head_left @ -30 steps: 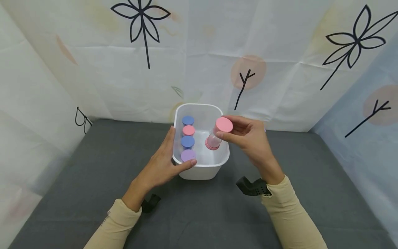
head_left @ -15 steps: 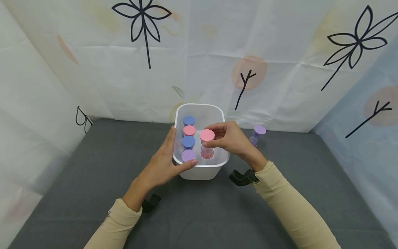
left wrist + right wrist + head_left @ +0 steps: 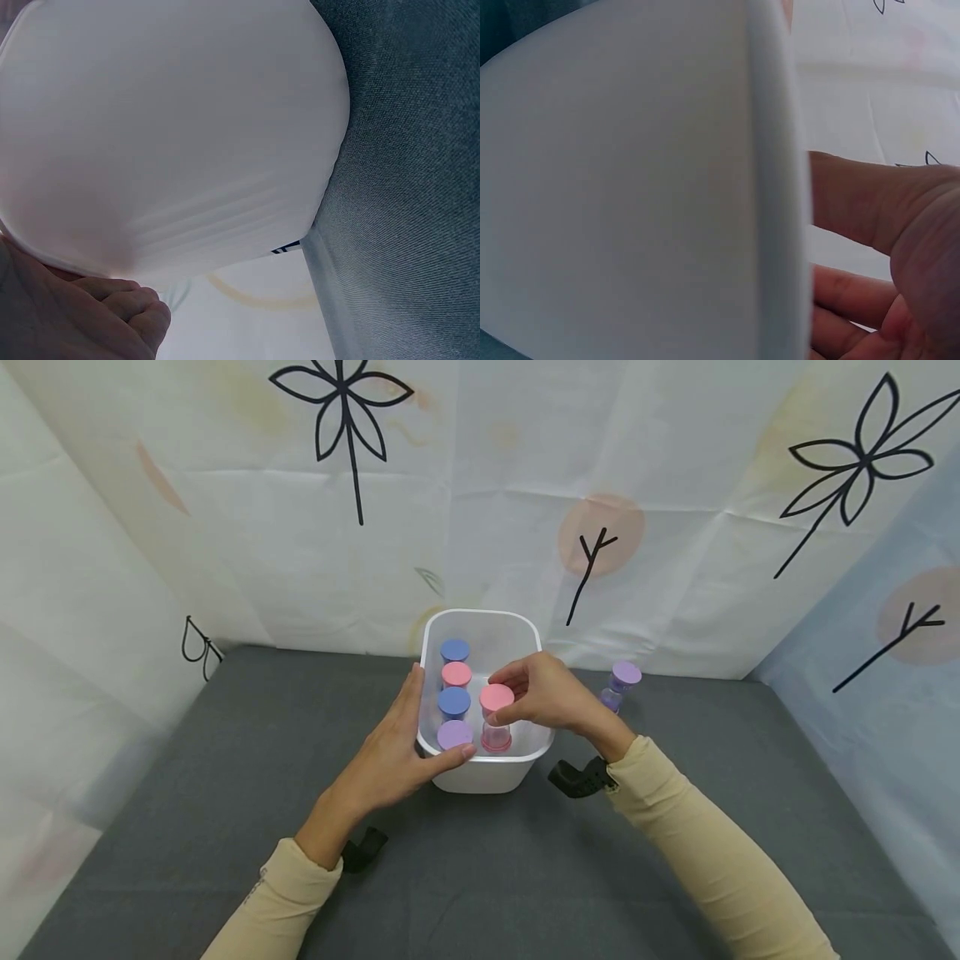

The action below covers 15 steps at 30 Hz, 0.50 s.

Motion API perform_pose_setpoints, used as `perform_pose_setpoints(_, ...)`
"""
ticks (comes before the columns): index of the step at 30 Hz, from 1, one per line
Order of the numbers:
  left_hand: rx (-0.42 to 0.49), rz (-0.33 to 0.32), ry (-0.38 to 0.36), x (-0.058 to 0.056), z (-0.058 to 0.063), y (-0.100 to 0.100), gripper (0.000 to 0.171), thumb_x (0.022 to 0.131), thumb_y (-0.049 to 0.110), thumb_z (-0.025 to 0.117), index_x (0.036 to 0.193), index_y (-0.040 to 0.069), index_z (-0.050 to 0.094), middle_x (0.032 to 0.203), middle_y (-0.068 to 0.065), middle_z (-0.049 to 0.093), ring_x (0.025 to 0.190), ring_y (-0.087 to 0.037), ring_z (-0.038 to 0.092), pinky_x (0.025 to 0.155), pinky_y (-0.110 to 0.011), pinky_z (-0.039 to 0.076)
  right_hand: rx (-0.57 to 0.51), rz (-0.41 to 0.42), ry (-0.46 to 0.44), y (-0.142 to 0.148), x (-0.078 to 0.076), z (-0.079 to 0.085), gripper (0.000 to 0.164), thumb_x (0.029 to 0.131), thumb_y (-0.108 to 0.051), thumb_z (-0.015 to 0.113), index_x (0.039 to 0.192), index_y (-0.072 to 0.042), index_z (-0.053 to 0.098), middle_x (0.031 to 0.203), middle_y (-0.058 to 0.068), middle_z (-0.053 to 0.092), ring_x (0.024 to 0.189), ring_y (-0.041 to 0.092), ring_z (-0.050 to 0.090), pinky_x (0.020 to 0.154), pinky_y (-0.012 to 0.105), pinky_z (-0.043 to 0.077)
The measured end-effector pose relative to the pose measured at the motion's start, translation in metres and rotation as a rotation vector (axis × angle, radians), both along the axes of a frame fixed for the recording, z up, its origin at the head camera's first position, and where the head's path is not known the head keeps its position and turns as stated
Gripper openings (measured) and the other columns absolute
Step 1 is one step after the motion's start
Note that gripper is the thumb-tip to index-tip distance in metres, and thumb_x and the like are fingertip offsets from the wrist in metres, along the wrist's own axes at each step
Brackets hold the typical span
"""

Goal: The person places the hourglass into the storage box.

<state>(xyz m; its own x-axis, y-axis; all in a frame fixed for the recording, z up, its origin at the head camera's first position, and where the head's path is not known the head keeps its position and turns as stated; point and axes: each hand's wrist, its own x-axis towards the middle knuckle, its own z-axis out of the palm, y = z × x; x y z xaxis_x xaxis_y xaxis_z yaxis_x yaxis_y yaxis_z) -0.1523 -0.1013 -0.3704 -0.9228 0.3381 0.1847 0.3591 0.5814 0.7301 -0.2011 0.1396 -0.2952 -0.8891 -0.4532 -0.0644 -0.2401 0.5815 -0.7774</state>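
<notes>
A white plastic bin [image 3: 487, 774] stands on the dark tabletop before me. My left hand [image 3: 386, 764] lies along its left side, fingers extended against the outer wall and thumb over the front rim; the left wrist view shows those fingers beside the wall. My right hand [image 3: 551, 697] reaches over the right rim and pinches a pink-capped sand timer [image 3: 496, 741], upright inside the bin. Left of it runs a row of capped timers: blue [image 3: 454, 650], pink [image 3: 456, 674], another blue [image 3: 453, 702] and purple [image 3: 454, 735]. In the right wrist view the bin wall hides the fingertips.
Outside the bin, behind my right wrist, a purple-capped sand timer [image 3: 621, 685] stands on the table. Dark grey cloth [image 3: 480, 877] covers the tabletop. A pale printed curtain [image 3: 495, 527] hangs at the back and along both sides.
My right hand has carried the pink timer from the bin's right side leftward and toward me, down beside the purple-capped one. The outside purple timer has come into view. My left hand has stayed put.
</notes>
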Motion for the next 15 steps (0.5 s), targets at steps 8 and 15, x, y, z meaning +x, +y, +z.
perform_pose_setpoints(8, 0.002, 0.006, -0.007, 0.0008, -0.0004, 0.0005, 0.121, 0.084, 0.069, 0.068, 0.163, 0.023, -0.010, 0.168, 0.008, -0.009, 0.154, -0.025, 0.011, 0.114, -0.062, 0.027, 0.049, 0.008, 0.004, -0.0039, -0.0008, 0.0009, 0.049, 0.074, -0.006, 0.089, 0.118, 0.004, 0.072, 0.104, 0.011, 0.075, 0.092, 0.021, 0.069, 0.080, 0.033, 0.056)
perform_pose_setpoints(15, -0.002, 0.006, -0.005, 0.0007, -0.0004, 0.0012, 0.120, 0.085, 0.069, 0.069, 0.163, 0.021, -0.010, 0.169, 0.008, -0.009, 0.154, -0.025, 0.011, 0.114, -0.061, 0.027, 0.107, 0.004, 0.041, -0.0077, -0.0024, -0.0040, 0.050, 0.073, -0.006, 0.089, 0.119, 0.006, 0.072, 0.104, 0.012, 0.075, 0.093, 0.022, 0.070, 0.081, 0.034, 0.056)
